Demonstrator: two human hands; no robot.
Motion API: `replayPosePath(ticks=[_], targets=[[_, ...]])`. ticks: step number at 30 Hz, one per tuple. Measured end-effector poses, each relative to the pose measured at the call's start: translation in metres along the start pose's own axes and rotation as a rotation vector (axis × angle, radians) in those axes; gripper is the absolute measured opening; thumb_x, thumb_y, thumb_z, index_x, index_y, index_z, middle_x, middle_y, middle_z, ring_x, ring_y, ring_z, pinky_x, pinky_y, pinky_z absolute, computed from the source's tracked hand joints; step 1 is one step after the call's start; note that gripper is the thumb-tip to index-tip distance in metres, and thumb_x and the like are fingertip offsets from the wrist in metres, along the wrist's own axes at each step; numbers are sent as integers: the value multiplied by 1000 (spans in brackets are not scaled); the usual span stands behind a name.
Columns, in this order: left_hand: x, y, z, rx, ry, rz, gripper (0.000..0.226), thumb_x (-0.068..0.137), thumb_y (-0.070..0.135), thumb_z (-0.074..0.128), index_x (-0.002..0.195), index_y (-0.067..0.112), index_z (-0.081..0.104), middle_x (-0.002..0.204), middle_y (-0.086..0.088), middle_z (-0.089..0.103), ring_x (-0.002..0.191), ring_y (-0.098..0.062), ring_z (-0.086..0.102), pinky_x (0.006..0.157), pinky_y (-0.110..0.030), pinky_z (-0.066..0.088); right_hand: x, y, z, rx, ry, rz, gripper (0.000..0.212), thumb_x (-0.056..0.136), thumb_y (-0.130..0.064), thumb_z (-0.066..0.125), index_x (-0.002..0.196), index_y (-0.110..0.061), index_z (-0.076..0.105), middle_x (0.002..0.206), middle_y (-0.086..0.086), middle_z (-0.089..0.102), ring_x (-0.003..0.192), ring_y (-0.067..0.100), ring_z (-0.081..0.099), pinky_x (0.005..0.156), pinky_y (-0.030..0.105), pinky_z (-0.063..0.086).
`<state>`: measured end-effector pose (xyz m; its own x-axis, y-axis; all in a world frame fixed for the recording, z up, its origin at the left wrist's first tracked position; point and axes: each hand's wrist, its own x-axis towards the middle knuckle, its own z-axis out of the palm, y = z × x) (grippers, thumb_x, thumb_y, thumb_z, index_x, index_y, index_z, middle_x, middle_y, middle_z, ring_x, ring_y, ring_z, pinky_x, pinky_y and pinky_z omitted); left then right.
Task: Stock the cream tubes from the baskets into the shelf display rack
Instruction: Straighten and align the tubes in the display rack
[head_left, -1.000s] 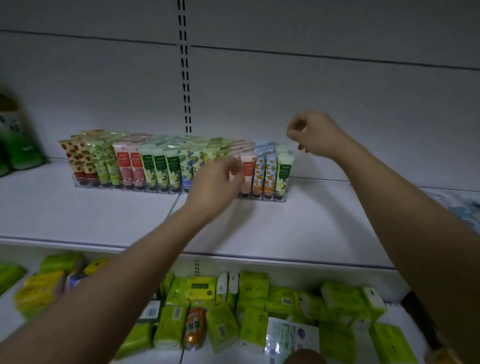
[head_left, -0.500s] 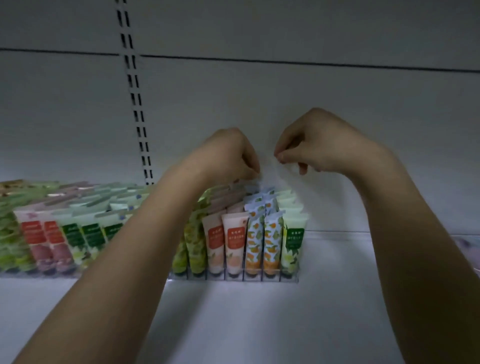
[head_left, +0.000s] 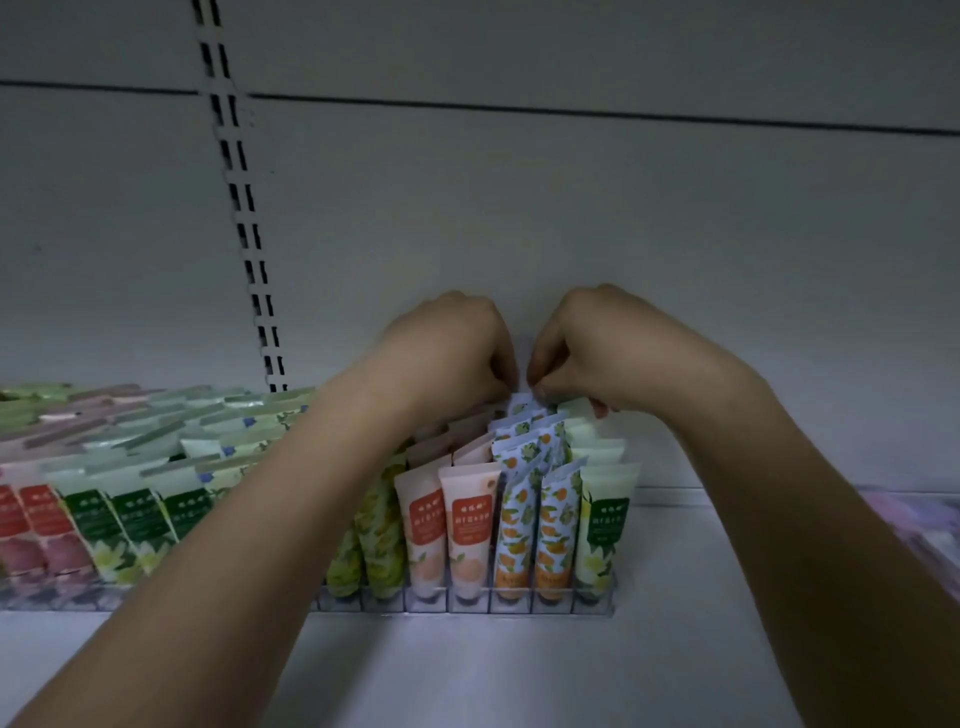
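both hands have come down to the back right corner of the display rack (head_left: 467, 605), the left hand (head_left: 447, 348) and right hand (head_left: 602, 348) with curled fingers pinching a cream tube (head_left: 521, 402) in its row, so it is almost seated.

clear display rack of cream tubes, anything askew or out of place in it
Nothing stands out. The cream tubes stand cap-down in neat rows in the clear plastic display rack, sorted by print. Both hands, left and right, are at the top of the rearmost orange-print tubes; what they grip is hidden.
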<state>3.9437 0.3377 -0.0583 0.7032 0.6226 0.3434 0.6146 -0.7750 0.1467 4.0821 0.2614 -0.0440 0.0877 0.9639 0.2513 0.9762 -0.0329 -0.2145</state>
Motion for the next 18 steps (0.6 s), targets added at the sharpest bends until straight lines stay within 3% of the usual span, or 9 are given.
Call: replayPosePath(ticks=[3, 7, 13, 18], targets=[[0, 6, 5, 113, 37, -23, 17, 81, 33, 66, 95, 39, 74, 101, 3, 69, 91, -21, 65, 67, -26, 44, -1, -5, 2, -87, -13, 18, 4, 75, -20, 78, 75, -22, 75, 64, -5, 64, 43, 9, 53, 63, 21, 51], [-3, 9, 10, 151, 105, -9, 19, 80, 36, 65, 97, 38, 72, 101, 3, 69, 91, -21, 64, 65, -25, 36, -4, -6, 4, -109, 20, 25, 3, 76, -19, 76, 78, -21, 76, 64, -4, 58, 45, 7, 47, 64, 23, 51], [-2, 7, 11, 77, 75, -19, 17, 76, 34, 68, 92, 36, 74, 96, 8, 71, 88, -18, 64, 66, -26, 43, -2, -6, 6, -97, 54, 31, 8, 74, -17, 77, 70, -20, 70, 64, -1, 61, 51, 11, 53, 62, 24, 51], [-2, 5, 7, 26, 51, -4, 13, 76, 34, 70, 89, 35, 75, 88, 11, 72, 83, -14, 65, 71, -30, 54, -7, 2, -6, 12, 25, 47, 8, 75, -8, 73, 74, -17, 73, 64, 1, 68, 42, 15, 63, 54, 24, 55]])
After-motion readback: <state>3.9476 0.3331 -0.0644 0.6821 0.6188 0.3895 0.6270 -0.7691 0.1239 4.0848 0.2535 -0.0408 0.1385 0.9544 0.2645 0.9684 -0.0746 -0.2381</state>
